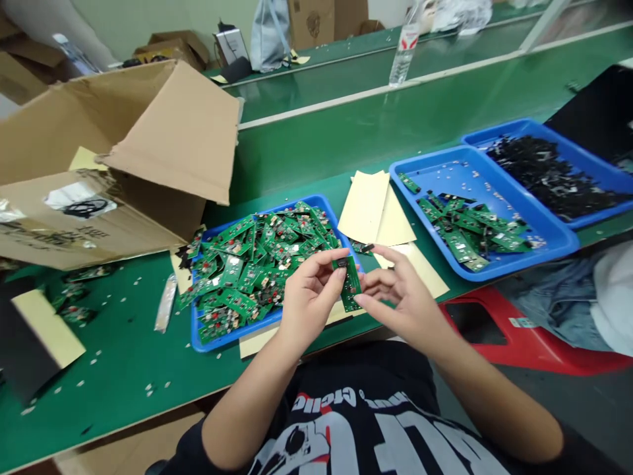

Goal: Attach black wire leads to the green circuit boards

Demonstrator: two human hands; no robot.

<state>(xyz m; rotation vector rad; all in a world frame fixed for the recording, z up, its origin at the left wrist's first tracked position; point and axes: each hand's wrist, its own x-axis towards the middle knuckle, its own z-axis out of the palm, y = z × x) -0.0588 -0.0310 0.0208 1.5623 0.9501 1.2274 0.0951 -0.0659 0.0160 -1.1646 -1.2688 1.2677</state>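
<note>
In front of my body, my left hand [312,295] pinches a narrow green circuit board [351,287] between thumb and fingers. A black component sits near the board's top, beside the left thumb. My right hand [403,298] is at the board's other edge, its thumb against the lower right side and its other fingers curled. By the right index fingertip is a small black part [366,249]; whether that finger touches it I cannot tell. Just left of my hands, a blue tray [202,342] holds a heap of green circuit boards [254,264] with red and black components.
Yellow paper sheets [368,206] lie between that tray and a second blue tray [554,247] with fewer boards. Farther right, another blue tray [606,173] holds black parts. A large cardboard box [173,132] stands left. A water bottle [404,53] stands on the ledge behind.
</note>
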